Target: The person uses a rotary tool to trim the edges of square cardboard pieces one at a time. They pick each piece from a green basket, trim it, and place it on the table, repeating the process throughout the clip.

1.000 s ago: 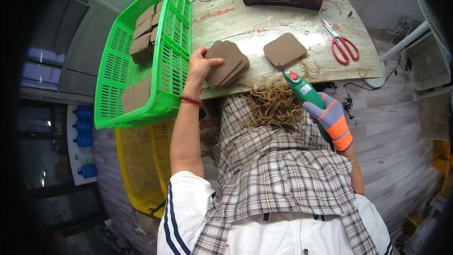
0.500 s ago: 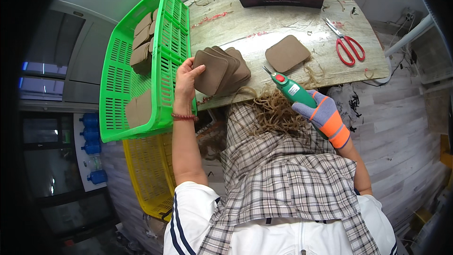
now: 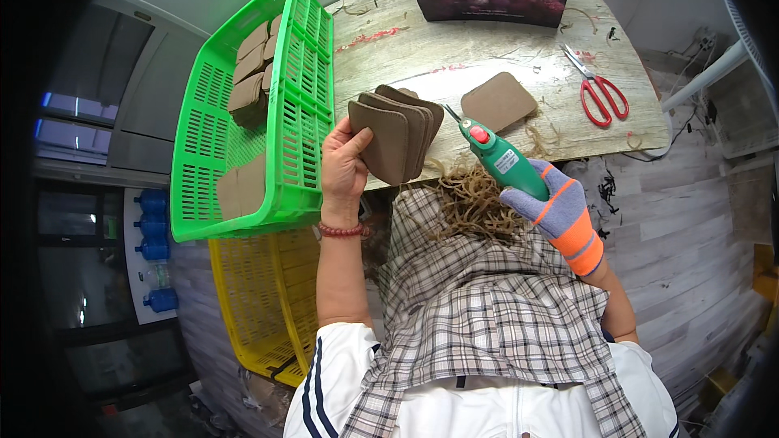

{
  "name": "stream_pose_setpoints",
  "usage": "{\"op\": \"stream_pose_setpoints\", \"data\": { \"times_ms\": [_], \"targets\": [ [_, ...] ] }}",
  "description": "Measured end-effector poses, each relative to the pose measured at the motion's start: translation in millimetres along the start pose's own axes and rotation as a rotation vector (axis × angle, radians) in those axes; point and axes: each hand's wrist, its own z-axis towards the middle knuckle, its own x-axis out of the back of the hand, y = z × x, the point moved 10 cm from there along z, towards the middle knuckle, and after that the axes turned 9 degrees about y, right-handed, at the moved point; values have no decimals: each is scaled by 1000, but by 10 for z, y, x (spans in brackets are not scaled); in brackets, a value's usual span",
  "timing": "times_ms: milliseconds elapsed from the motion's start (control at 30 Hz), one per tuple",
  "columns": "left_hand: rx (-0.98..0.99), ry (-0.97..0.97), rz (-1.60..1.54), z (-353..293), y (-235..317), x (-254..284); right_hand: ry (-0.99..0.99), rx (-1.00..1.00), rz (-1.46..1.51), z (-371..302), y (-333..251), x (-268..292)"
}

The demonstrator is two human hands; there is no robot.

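My left hand [image 3: 344, 169] pinches a fanned bunch of brown rounded-corner pads [image 3: 383, 142] by their left edge, thumb on top, just above the table's near edge. In a grey and orange glove, my right hand [image 3: 558, 212] grips green electric scissors [image 3: 505, 161] with a red button. The thin pointed blades stand close to the right side of the bunch, apart from it. Another brown pad [image 3: 499, 102] lies on the table beyond the tool. Tangled brown trimmings [image 3: 479, 209] are heaped on my checked apron [image 3: 479, 308].
A green basket [image 3: 302, 105] holding stacked pads stands at the left, with a yellow basket [image 3: 251, 300] below it. Red-handled scissors [image 3: 602, 97] lie on the table [image 3: 454, 45] at the right. A dark box [image 3: 487, 2] of pad stacks sits at the back.
My left hand has lifted the bunch and moved it right, turning it more upright. The electric scissors have shifted slightly left and nearer to the bunch.
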Motion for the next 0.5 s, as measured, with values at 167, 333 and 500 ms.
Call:
{"op": "stream_pose_setpoints", "data": {
  "times_ms": [167, 333, 500],
  "targets": [
    [7, -35, 32, 11, -41, -138, 10, -55, 0, -35, 20, 58],
    [12, -76, 89, 11, -67, -241, 18, -33, -17, -62, 7, 100],
    [30, -99, 183, 1, -45, -371, 17, -30, -39, -92, -18, 128]
  ]
}}
